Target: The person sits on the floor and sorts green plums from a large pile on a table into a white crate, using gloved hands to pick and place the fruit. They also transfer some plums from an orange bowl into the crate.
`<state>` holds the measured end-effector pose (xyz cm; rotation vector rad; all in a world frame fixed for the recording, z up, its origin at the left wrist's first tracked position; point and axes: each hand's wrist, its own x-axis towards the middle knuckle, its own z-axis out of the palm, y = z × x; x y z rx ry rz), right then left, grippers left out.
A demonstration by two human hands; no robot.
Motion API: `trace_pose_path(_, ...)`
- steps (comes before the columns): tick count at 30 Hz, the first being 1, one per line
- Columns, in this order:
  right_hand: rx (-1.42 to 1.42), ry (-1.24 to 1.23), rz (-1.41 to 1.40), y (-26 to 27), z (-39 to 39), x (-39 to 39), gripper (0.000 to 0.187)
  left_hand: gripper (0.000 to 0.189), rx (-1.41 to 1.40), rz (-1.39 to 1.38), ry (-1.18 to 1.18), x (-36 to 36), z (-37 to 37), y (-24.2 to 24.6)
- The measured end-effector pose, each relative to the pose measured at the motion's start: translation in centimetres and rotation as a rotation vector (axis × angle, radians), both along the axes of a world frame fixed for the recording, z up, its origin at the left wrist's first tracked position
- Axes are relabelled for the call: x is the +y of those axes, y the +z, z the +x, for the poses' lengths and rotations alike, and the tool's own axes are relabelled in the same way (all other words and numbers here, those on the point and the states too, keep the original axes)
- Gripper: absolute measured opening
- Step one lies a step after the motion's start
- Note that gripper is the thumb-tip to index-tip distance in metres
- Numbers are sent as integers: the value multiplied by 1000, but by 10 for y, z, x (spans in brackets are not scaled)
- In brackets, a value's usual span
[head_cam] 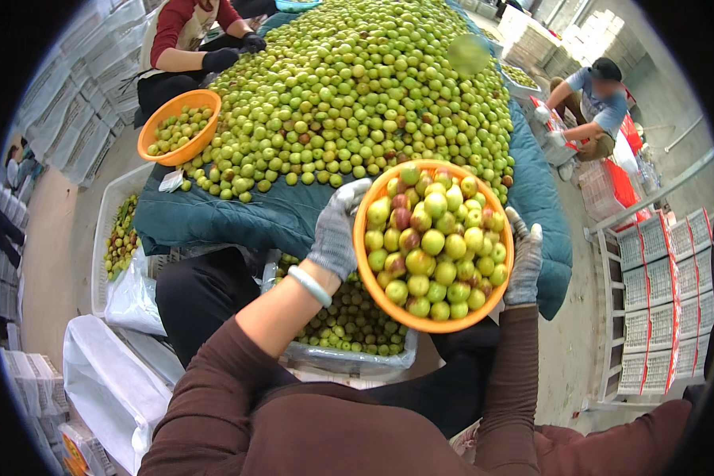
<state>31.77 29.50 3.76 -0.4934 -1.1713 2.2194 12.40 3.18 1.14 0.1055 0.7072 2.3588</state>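
Observation:
Both my gloved hands hold an orange plastic basin (364, 279) heaped with green and reddish jujube-like fruit (433, 243). My left hand (340, 223) grips its left rim, with a pale bangle on that wrist. On the right rim is my right hand (525, 256), its fingers spread along the outer wall. Below the basin, between my knees, stands a plastic-lined crate (363, 361) with more green fruit in it, partly hidden by the basin and my left arm. Beyond the basin a large pile of the same fruit (357, 89) covers a table draped with a teal quilted cloth (226, 208).
Another orange basin (178, 156) with fruit sits at the table's left edge, near a co-worker's gloved hands (220, 59). A white crate (102, 238) of fruit is on the floor at left. Another person (595, 107) bends over crates at right. Stacked crates (648, 309) stand lower right.

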Motion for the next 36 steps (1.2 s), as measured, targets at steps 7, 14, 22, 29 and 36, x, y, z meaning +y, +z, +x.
trace_pose_path(7,-92,343,-33,-2,-1,-65,60,42,44,-10,54,-75,68,-3)
trace_pose_path(14,-400,534,182,-31,2,-101,61,60,-46,-108,4,-139,148,-60)
trace_pose_path(22,-635,677,332,-118,13,-134,42,64,-364,-34,-13,-208,182,-146)
trace_pose_path(29,-973,817,1137,-145,24,-147,53,59,-368,-423,89,-224,167,-189)
trace_pose_path(36,-1086,911,1214,-120,21,-154,65,57,-451,-344,-161,-217,140,-218)
